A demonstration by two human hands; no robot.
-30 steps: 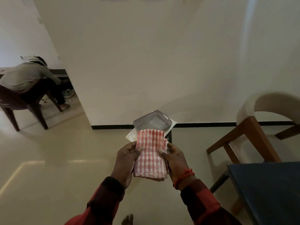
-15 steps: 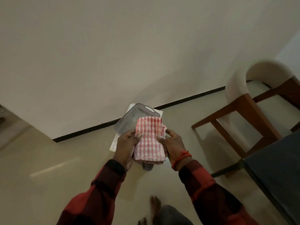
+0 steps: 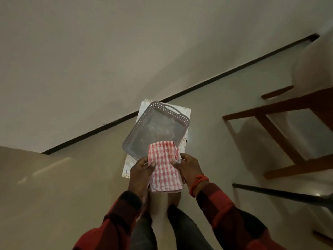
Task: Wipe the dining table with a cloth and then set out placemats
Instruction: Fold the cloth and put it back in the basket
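Observation:
A folded red-and-white checked cloth lies on top of a stack I carry in front of me. My left hand grips the stack's left edge with its thumb on the cloth. My right hand grips the right edge the same way. Under the cloth is a grey perforated plastic tray with a slot handle at its far end. Beneath the tray lie flat white placemats with a patterned border. The fingers under the stack are hidden.
A wooden chair with a pale curved back stands at the right. The dark edge of a table shows at lower right. A white wall with a black skirting strip runs ahead over pale glossy floor.
The view has tilted down and swung right: the seated person at far left is gone from sight and the stack looks closer. Both hands keep the same hold on it.

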